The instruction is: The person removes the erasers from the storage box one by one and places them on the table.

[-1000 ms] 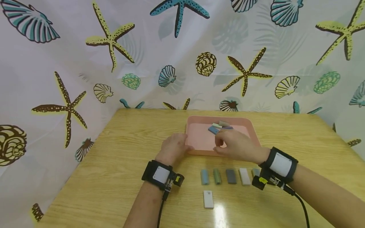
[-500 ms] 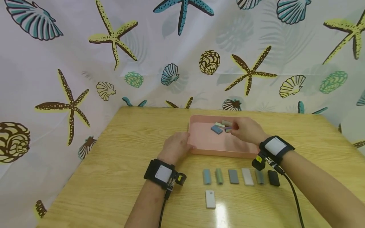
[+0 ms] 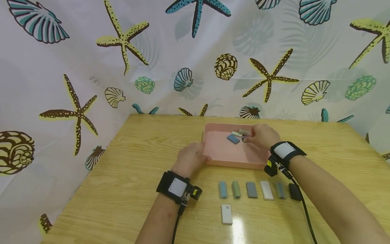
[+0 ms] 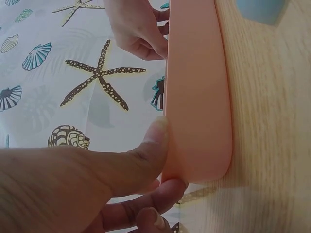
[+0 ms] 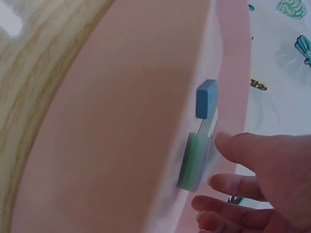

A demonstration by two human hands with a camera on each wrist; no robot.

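Note:
My left hand [image 3: 191, 157] grips the left end of a shallow pink tray [image 3: 219, 147], with the thumb along its rim in the left wrist view. Over the tray's right part, my right hand [image 3: 264, 136] reaches down toward small eraser-like blocks at the back. In the right wrist view its thumb and fingers are spread beside a green-and-purple striped block [image 5: 193, 162]. A blue block [image 5: 206, 99] lies just beyond that one. Head view also shows a whitish block [image 3: 236, 134] and a tan block [image 3: 244, 132], the latter partly behind the fingertips.
In front of the tray runs a row of small blocks: light blue [image 3: 223, 189], green [image 3: 236, 189], grey [image 3: 252, 189], white [image 3: 266, 190], grey-blue [image 3: 280, 190] and black [image 3: 295, 192]. Nearer lies another white block [image 3: 226, 214]. A shell-print cloth [image 3: 198, 67] hangs behind the wooden table [image 3: 146, 145].
My right hand has moved from the tray's front middle back and right, then down to the blocks at the rear. My left hand stays on the tray's left end.

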